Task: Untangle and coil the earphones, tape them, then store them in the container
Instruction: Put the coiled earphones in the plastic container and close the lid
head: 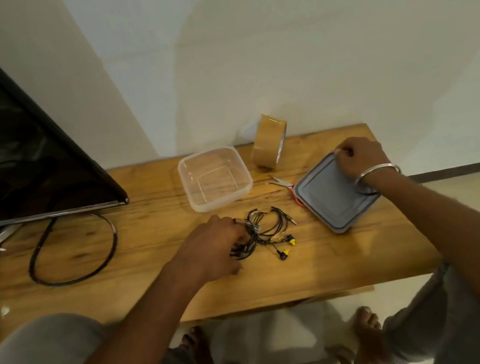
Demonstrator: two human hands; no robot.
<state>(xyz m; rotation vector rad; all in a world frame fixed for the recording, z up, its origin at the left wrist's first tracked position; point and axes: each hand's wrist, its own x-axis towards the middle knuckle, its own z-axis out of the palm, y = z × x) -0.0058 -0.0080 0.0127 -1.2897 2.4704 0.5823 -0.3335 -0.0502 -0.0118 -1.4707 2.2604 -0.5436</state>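
Note:
Tangled black earphones [267, 231] with yellow-tipped buds lie on the wooden table [152, 237]. My left hand [214, 246] rests on the left side of the tangle, fingers closed over some of the wire. My right hand [361, 158] pinches the far edge of the grey lid [333, 195], which lies flat at the right. The clear container [215, 178] stands open behind the earphones. A roll of brown tape [269, 145] stands on edge against the wall.
Scissors [283, 184] with red handles lie between the container and the lid, partly under the lid. A black TV screen [3, 142] and its cable [73, 257] take up the left of the table. The table's right edge is near the lid.

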